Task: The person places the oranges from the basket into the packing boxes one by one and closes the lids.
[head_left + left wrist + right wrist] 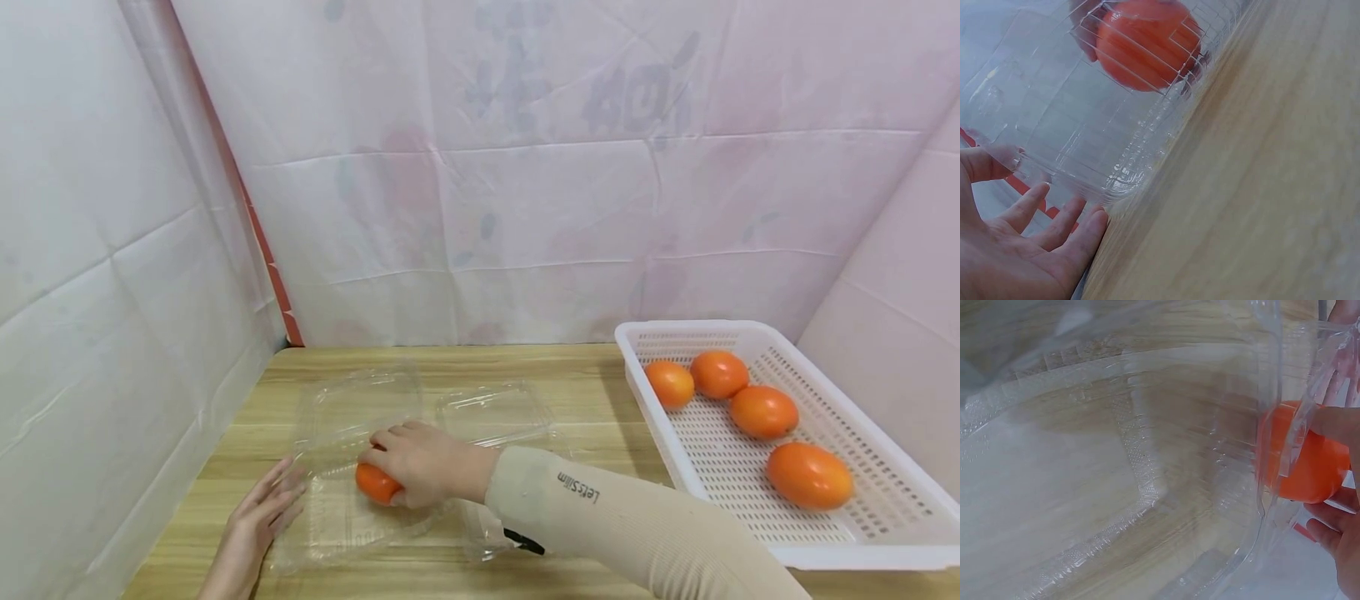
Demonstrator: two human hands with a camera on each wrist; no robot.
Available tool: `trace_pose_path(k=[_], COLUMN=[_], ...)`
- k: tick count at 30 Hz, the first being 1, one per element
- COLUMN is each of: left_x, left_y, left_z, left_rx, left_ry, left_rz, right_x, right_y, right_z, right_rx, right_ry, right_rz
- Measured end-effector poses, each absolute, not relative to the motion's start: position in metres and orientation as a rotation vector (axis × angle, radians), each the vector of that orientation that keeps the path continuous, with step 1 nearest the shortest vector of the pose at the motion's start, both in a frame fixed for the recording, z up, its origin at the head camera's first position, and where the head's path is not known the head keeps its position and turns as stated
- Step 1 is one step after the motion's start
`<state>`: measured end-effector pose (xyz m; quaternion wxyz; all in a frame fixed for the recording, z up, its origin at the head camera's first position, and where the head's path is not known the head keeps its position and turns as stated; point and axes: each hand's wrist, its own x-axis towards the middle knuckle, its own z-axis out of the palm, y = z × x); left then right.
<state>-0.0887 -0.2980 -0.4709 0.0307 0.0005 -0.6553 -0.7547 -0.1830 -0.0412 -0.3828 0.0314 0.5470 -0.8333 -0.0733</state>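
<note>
My right hand [423, 462] grips an orange-red tomato [375, 483], fingers over its top and side. The tomato is inside the near tray of a clear plastic clamshell box [330, 533], whose lid [367, 400] lies folded back behind. In the left wrist view, the tomato [1147, 47] shows through the box's ribbed wall. My left hand [258, 521] is at the box's left side, fingers spread and fairly straight. Its fingertips [1094, 219] are at the box's edge, and the thumb touches the clear plastic. The right wrist view shows the tomato [1310, 459] partly behind clear plastic.
A white perforated basket [652, 433] at the right holds several orange-red tomatoes [810, 475]. Another clear plastic container [495, 412] lies right of the box, partly hidden by my right forearm. A black strap-like piece [523, 540] shows below that forearm. Pale sheets hang around the wooden table [585, 375].
</note>
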Motion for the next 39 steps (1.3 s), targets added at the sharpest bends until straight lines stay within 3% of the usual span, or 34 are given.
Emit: trace_pose_path(k=[11, 19, 26, 39], left_x=[-0.088, -0.089, -0.09, -0.088], left_y=[-0.298, -0.296, -0.295, -0.297], left_z=[-0.474, -0.473, -0.47, -0.47], left_rx=[-0.085, -0.014, 0.046, 0.052], left_ry=[-1.947, -1.987, -2.027, -2.05], left_rz=[-2.36, -2.35, -2.328, -2.314], right_x=[-0.182, -0.181, -0.165, -0.143], right_y=[-0.042, -0.041, -0.027, 0.014], right_z=[-0.386, -0.384, -0.375, -0.351], right_rx=[1.613, 1.552, 1.456, 1.555], right_ry=[-2.514, -2.576, -2.485, -2.494], right_rz=[-0.274, -0.241, -0.223, -0.108])
